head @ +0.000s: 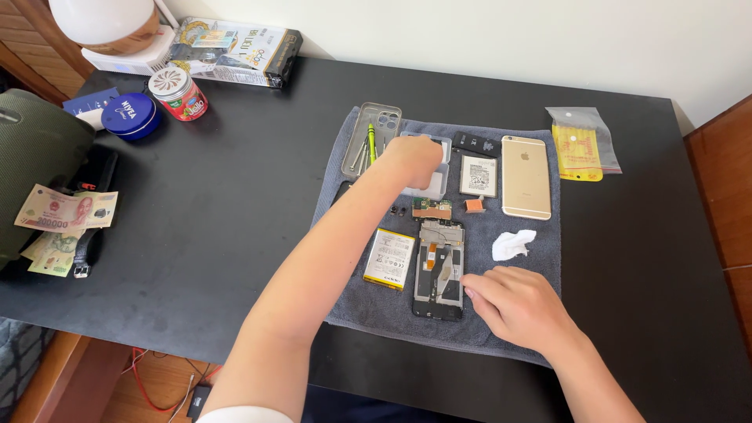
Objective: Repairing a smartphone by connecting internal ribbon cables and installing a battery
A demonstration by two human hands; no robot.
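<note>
Left hand (413, 154) reaching into parts tray (440, 182), fingers hidden, grip unclear; right hand (518, 304) curled, empty, beside opened phone (439, 270). Risk: forearm sweeping loose battery (389, 258).

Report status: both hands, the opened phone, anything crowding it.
Left hand reaching into clear parts tray. Right hand resting beside opened phone. Loose battery lies close left of phone.

My left hand (413, 157) reaches into the clear parts tray (435, 182) at the far side of the grey towel (540, 258); my right hand (521, 301) rests beside the opened phone frame (440, 270).
</note>
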